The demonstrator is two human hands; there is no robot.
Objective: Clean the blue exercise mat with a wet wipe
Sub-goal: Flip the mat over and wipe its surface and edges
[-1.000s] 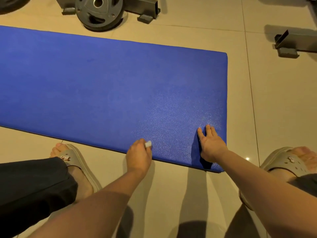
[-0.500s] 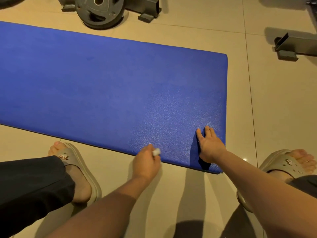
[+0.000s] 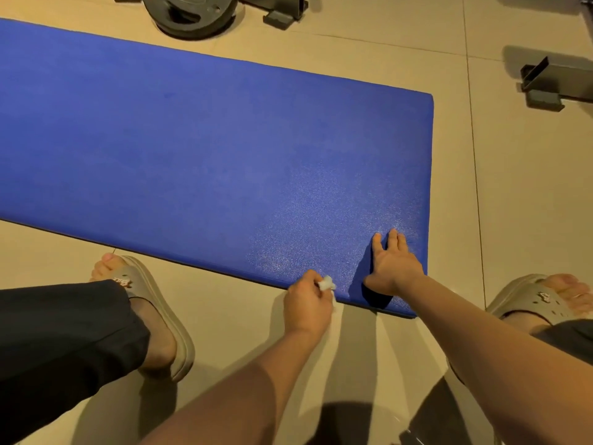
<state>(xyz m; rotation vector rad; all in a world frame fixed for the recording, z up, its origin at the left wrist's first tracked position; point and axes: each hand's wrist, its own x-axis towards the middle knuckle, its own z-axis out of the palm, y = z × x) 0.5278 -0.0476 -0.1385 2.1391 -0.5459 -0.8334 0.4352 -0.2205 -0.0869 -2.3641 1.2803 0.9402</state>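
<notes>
left hand [image 3: 306, 305] pinches balled wet wipe [image 3: 326, 283], scrubbing mat [image 3: 192, 149] near edge | right hand [image 3: 396, 264] flat, fingers spread, pinning near corner steady

Blue mat [image 3: 199, 162] lies flat on the floor; crumpled white wipe [image 3: 326, 283] at its near edge.

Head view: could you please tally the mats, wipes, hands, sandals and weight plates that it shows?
blue mat: 1
wet wipe: 1
hands: 2, left hand and right hand
sandals: 2, left sandal and right sandal
weight plate: 1
total: 7
</notes>
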